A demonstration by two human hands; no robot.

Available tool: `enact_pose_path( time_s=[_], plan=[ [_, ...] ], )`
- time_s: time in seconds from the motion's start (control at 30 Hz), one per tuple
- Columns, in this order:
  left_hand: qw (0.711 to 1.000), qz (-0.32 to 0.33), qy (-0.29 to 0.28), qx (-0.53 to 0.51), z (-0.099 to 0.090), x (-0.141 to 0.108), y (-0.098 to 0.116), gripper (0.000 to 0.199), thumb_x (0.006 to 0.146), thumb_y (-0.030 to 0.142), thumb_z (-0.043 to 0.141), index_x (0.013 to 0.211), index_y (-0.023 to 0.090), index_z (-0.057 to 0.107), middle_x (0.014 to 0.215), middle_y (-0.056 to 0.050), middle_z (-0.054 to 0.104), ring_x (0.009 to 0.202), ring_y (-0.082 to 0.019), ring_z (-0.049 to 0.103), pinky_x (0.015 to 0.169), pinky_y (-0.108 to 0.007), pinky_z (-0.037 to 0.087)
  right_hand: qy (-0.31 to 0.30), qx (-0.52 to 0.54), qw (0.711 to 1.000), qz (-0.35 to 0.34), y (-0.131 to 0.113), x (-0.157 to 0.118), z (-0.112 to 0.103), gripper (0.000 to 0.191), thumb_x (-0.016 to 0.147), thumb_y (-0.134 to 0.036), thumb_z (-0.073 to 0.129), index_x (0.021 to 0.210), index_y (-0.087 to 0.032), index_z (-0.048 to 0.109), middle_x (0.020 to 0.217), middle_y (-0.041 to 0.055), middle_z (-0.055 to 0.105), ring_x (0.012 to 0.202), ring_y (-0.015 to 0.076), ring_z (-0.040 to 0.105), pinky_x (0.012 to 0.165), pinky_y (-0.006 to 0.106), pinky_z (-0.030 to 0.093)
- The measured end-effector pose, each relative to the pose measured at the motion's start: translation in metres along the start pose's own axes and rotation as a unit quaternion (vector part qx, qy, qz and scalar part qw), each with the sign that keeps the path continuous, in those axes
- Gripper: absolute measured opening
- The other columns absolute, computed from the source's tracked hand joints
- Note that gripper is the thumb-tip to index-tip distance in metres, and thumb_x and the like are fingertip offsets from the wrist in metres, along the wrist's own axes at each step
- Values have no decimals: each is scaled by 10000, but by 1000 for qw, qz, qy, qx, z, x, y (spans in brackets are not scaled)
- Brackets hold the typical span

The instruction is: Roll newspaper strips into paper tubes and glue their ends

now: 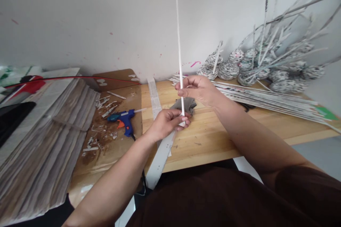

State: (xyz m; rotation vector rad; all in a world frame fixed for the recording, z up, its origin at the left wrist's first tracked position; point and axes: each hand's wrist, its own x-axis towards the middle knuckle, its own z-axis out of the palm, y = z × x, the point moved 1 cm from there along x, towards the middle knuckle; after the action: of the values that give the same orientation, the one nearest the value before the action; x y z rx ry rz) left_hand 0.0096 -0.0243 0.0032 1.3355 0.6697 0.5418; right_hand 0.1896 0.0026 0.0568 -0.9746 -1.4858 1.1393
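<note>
A thin white rolled-paper stick (179, 35) stands nearly upright in front of me, its top running out of the picture. My left hand (168, 122) is closed around its lower end, with thumb and fingers pinching it. Higher up, my right hand (199, 90) has its thumb and fingers closed on the same stick. Just behind my left hand lies a crumpled grey cloth (188, 104), partly hidden. A printed paper strip (155, 95) runs back toward the wall. Below my left wrist, a pale flat strip (160, 163) with small dark marks reaches the table's front edge.
A blue glue gun (125, 118) rests on a brown board (133, 95) among paper scraps. Stacked newspaper strips (53, 127) fill the left. Many rolled-paper sticks (266, 99) lie at right, before woven paper balls (229, 69) with protruding ends along the wall.
</note>
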Motion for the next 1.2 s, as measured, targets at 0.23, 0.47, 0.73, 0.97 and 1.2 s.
enact_pose_path(
  time_s=[0.23,0.47,0.73,0.97,1.2],
  plan=[
    [1000,-3,4,-2,0,0,2,307,831,350,697,1005,98,702,856,-89,713,728,-133,647,666,-264,520,-31,-16,999,0,5,1,0,259,678,-422,835,775,-204,735,833,15,701,830,180,631,767,316,505],
    [1000,-7,6,-8,2,0,4,285,832,347,695,986,108,708,851,-87,718,736,-144,656,666,-272,526,-70,-48,996,-8,2,1,4,283,753,-468,763,816,-192,751,839,28,695,827,173,619,758,312,481],
    [1000,4,9,-17,-1,-1,5,329,814,382,713,994,106,708,861,-94,717,750,-152,660,664,-273,527,-15,-258,966,16,8,1,-5,270,818,-443,657,868,-181,700,877,56,720,785,175,633,696,284,449],
    [1000,5,-6,0,-7,2,-1,345,837,403,686,1041,126,708,869,-81,708,775,-145,657,677,-257,525,-154,-534,823,120,20,-3,7,201,857,-319,570,983,-232,700,815,33,725,639,159,592,569,262,338],
    [1000,6,-7,-19,-5,3,-2,334,832,393,689,1013,111,692,867,-82,698,739,-129,639,654,-255,506,12,-527,848,49,18,5,9,454,953,-503,413,777,-207,709,696,57,685,637,186,568,576,293,299]
  ],
)
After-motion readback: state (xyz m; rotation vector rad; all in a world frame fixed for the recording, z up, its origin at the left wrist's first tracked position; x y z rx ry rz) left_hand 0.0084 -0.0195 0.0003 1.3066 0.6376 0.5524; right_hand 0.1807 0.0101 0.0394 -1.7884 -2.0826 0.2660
